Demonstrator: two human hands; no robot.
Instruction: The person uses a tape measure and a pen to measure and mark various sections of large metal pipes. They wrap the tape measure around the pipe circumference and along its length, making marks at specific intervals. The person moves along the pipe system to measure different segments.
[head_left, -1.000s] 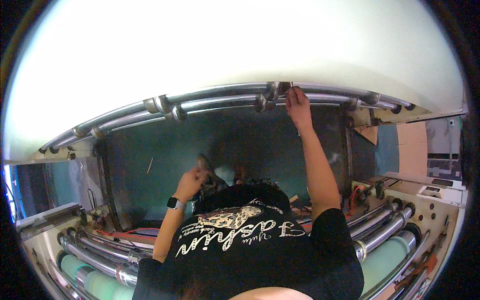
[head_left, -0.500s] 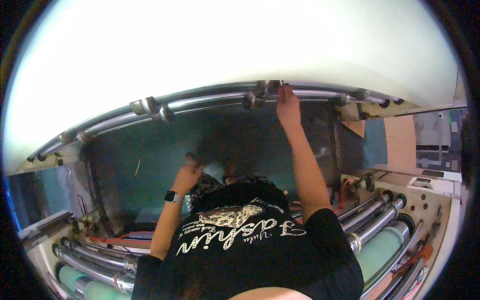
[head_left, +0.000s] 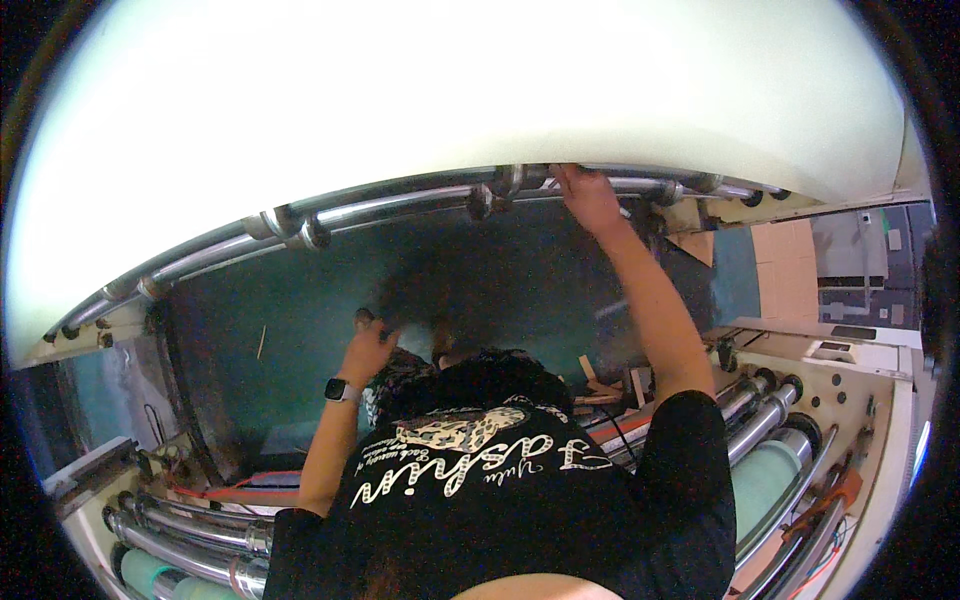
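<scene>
My right hand (head_left: 592,200) reaches up to the two chrome shafts (head_left: 385,207) and sits on them just right of a metal collar (head_left: 512,180). Its fingers are closed; what they pinch there, if anything, is too small to make out. My left hand (head_left: 368,352), with a watch (head_left: 337,388) on its wrist, hovers low in front of my body. Its fingers close around a small dark round thing (head_left: 364,317) whose kind I cannot tell. More collars (head_left: 266,223) sit along both shafts, some in pairs.
A large white machine cover (head_left: 460,80) overhangs the shafts. Behind my body lie chrome rollers (head_left: 190,535) and a pale green roller (head_left: 768,480). Wood scraps (head_left: 598,388) lie on the floor at my right, and a thin stick (head_left: 262,342) at the left.
My right hand has shifted slightly right along the shafts, its forearm swinging outward to the right. My left hand has moved slightly left and up. The wood scraps have come into sight.
</scene>
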